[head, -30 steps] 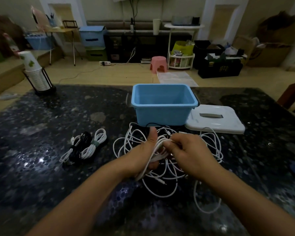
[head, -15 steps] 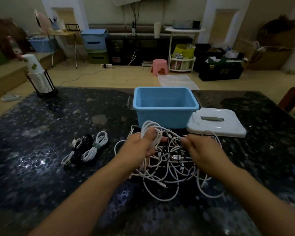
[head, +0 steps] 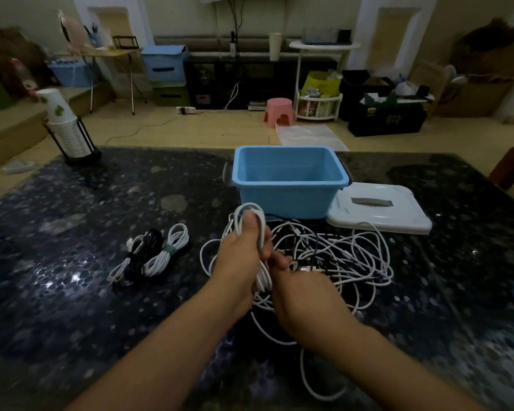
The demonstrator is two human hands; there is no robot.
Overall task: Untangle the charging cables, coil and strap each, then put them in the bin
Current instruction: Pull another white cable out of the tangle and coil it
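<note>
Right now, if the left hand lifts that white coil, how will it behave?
Probably floppy: the white coil droops in loops round the left hand. Likely light, since one hand holds it. It may drag the cable tangle, because strands run from the coil into the pile.

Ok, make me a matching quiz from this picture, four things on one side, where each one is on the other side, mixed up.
Things:
1. bin
2. lid
3. strapped cables
4. white coil

Places:
A. in the left hand
B. on the table, left of the tangle
C. flat, right of the bin
D. behind the tangle, open

Pairs: 1-D, 2-C, 3-B, 4-A
</note>
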